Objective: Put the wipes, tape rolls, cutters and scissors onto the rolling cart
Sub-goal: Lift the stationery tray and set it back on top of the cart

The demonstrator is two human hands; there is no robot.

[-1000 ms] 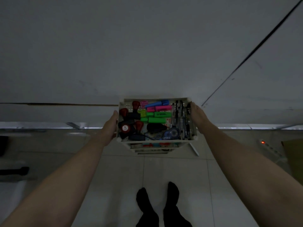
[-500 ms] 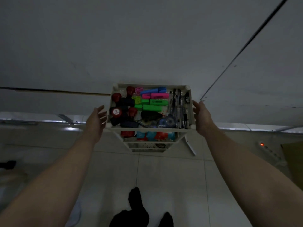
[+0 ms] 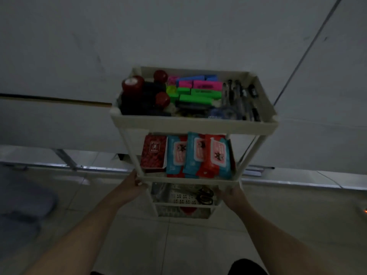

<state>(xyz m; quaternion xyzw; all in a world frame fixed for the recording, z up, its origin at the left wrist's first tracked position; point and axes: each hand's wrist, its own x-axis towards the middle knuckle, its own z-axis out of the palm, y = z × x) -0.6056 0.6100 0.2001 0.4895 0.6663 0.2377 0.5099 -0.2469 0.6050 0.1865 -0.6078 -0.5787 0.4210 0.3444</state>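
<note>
Gripping rolling cart (image 3: pixel 190 180) middle-tier corners, left hand (image 3: pixel 130 187), right hand (image 3: pixel 233 195), fingers curled closed

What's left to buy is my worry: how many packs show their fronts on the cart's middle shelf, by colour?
On the cart, middle shelf:
Red packs: 2
Blue packs: 2
Total: 4 with fronts showing. Edges of more packs peek out behind, but they cannot be counted.

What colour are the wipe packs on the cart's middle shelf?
The wipe packs are teal-blue and red with pale pink label flaps, seen in the head view, the only one.
</note>
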